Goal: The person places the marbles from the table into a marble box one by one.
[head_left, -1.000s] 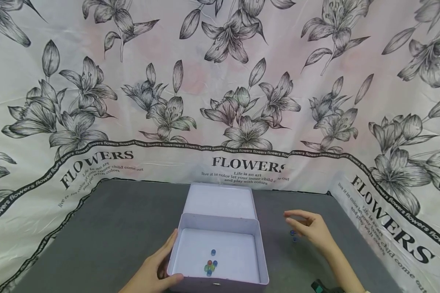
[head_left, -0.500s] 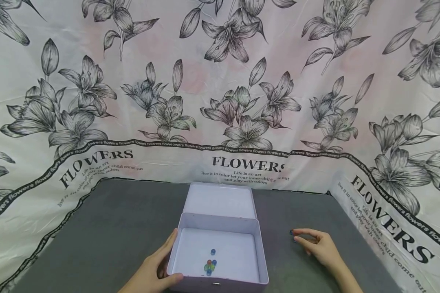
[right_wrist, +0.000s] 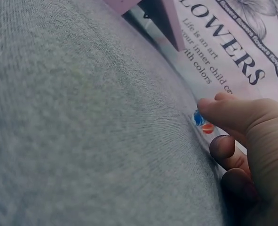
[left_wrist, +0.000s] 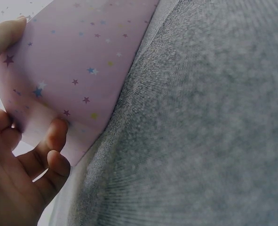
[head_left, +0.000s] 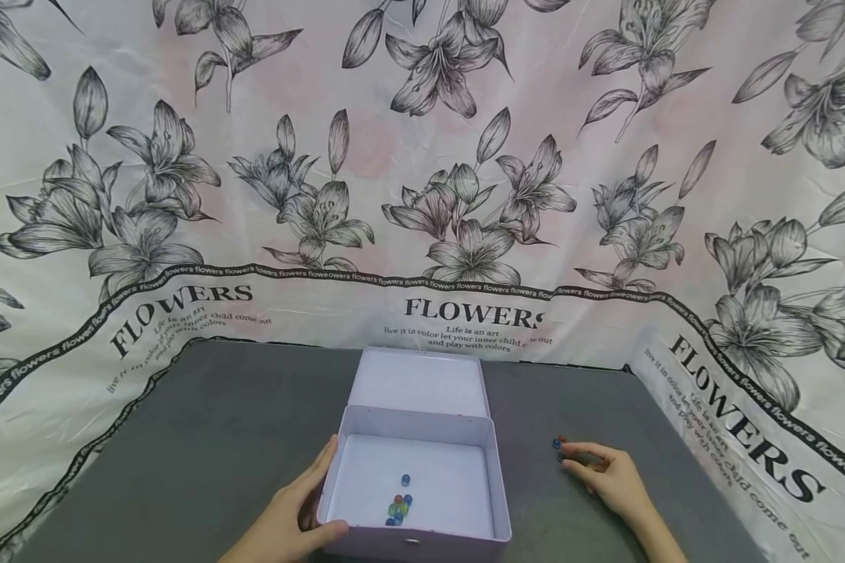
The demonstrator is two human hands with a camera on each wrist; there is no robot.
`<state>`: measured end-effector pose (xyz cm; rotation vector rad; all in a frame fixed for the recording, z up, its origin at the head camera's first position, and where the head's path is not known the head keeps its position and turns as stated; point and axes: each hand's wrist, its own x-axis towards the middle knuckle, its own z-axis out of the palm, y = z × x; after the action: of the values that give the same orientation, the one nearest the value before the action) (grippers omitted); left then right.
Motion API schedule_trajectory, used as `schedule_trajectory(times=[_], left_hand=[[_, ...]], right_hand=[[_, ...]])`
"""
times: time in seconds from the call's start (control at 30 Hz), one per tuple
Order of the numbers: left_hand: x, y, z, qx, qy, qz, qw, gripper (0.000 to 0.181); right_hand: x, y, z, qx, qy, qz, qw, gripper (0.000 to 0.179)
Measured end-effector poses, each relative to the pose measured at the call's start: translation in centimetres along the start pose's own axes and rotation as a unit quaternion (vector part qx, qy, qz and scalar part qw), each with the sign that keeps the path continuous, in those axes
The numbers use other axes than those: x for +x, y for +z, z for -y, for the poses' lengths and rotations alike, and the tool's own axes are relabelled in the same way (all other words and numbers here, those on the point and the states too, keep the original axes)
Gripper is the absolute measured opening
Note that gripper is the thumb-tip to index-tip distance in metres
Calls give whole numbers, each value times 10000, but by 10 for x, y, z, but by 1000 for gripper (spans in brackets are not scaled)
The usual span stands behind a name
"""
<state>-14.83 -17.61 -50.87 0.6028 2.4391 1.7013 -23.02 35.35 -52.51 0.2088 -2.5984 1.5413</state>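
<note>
My left hand [head_left: 292,504] grips the left side of an open lilac metal box [head_left: 415,536], thumb at the front corner and fingers along the side. Coloured stars [left_wrist: 86,100] cover its outer wall. Several glass marbles [head_left: 397,509] in blue, green and red lie on the box's white floor. Right of the box, my right hand [head_left: 613,477] pinches a dark blue marble [head_left: 561,457] between thumb and index finger, low over the table. Just beyond those fingertips lie a blue marble [right_wrist: 198,117] and a red marble [right_wrist: 208,128]. The pinched marble is hidden in the right wrist view.
The box's lid [head_left: 421,381] is folded back flat behind it on the dark grey cloth-covered table [head_left: 253,422]. A white curtain [head_left: 479,328] with flower prints and lettering closes off the back and both sides.
My right hand has come down and slightly toward me onto the marbles, and its fingertips have closed on one. A marble inside the box has shifted slightly. My left hand keeps its grip.
</note>
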Motion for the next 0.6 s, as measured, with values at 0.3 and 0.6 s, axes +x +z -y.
schedule_trajectory(times=[0.3, 0.6], left_hand=[[2, -3, 1, 443, 255, -133, 9986, 103], [0, -1, 0, 59, 87, 19, 9999, 102]], right_hand=[[4, 3, 0, -852, -240, -300, 9956, 22], [0, 6, 1, -979, 103, -352, 9945, 21]])
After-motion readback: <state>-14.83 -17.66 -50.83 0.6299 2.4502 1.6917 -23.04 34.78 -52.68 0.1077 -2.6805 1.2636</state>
